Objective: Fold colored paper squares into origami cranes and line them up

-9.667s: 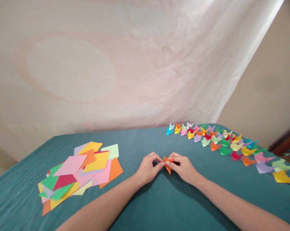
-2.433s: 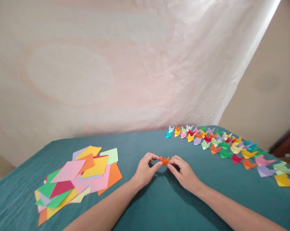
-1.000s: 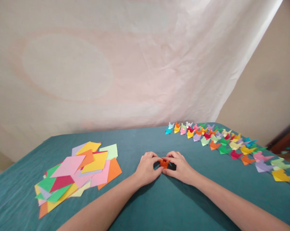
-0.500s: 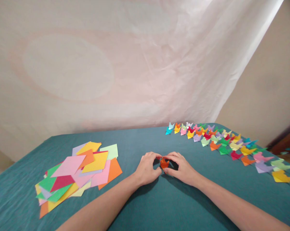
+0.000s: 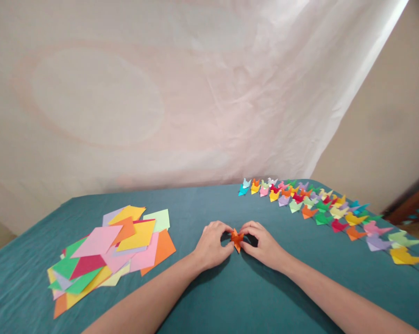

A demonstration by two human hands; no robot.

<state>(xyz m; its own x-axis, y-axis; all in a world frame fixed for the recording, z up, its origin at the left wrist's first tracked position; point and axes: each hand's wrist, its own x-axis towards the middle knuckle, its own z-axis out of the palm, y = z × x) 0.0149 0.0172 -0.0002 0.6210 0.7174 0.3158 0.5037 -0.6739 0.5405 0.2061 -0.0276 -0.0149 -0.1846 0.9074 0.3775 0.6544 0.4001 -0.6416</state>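
Observation:
A small folded orange paper bird [image 5: 236, 239] is held between my two hands, low over the middle of the table. My left hand [image 5: 214, 243] grips its left side with fingertips and thumb. From the other side, the thumb and fingers of my right hand [image 5: 261, 241] pinch its right edge. Pointed tips of the folded paper show at the top and bottom. The finer folds are too small to make out.
To the left lies a loose pile of coloured paper squares [image 5: 101, 241]. Rows of folded paper birds [image 5: 320, 204] in many colours stand along the right side of the green-covered table [image 5: 209, 306]. A pale cloth [image 5: 195, 93] hangs behind.
The orange paper bird has turned in my fingers, and a point now shows toward me. My right fingertips have shifted slightly away from the left hand's; both hands stay in nearly the same place.

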